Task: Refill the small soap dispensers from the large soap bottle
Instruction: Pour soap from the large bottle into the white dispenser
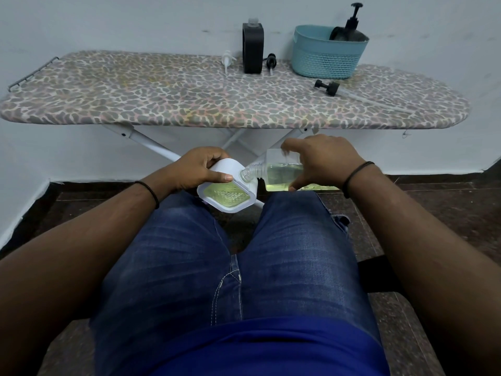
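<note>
Over my lap, my left hand (199, 169) grips a white soap container (226, 198), tilted so that green soap shows through its face. My right hand (322, 158) holds a clear bottle (276, 173) of pale yellow-green soap on its side. The bottle's open threaded neck (248, 175) touches the white container's upper edge. On the ironing board, a black dispenser (253, 47) stands upright with its cap off. Near it lie a white pump head (227, 61) and a black pump head (271, 62).
The leopard-print ironing board (162, 99) stands against the wall in front of me. A teal basket (326, 57) at its back right holds a black pump bottle (349, 28). Another black pump head with a long tube (326, 87) lies in front of the basket.
</note>
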